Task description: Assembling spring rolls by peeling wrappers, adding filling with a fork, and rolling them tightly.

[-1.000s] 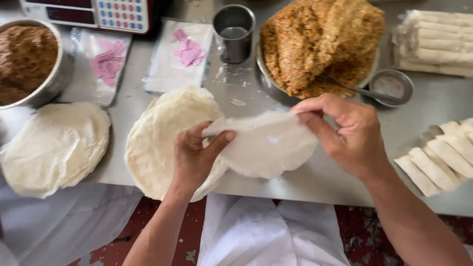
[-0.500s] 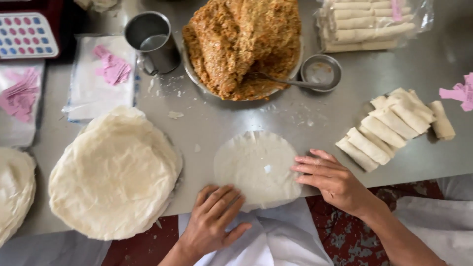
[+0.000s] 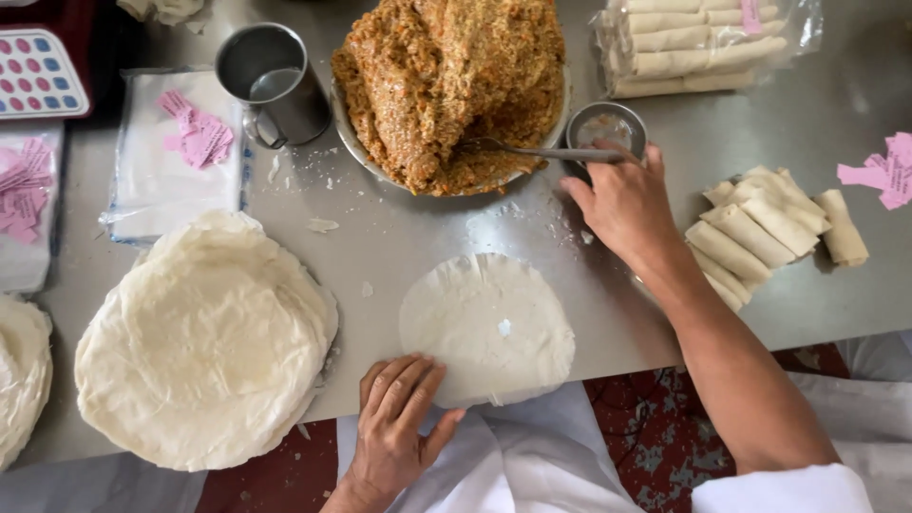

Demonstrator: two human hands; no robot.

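A single round white wrapper [image 3: 486,326] lies flat on the steel table [image 3: 408,228] near its front edge. My left hand [image 3: 399,425] rests open at the wrapper's lower left rim, fingers spread flat. My right hand [image 3: 617,199] reaches up to the handle of a metal spoon [image 3: 541,151] whose bowl is stuck in a heap of brown minced filling [image 3: 456,81] in a metal dish. The fingers are on the handle beside a small metal bowl [image 3: 606,125].
A thick stack of wrappers [image 3: 204,342] lies at left, another stack [image 3: 21,375] at the far left edge. A metal mug [image 3: 271,90] stands behind. Several rolled spring rolls [image 3: 760,233] lie at right, bagged rolls [image 3: 703,43] at back. Plastic bags with pink labels [image 3: 176,152] lie left.
My right hand left the flat wrapper and moved up to the spoon handle in the filling. My left hand stayed at the wrapper's lower edge. The view shifted slightly.
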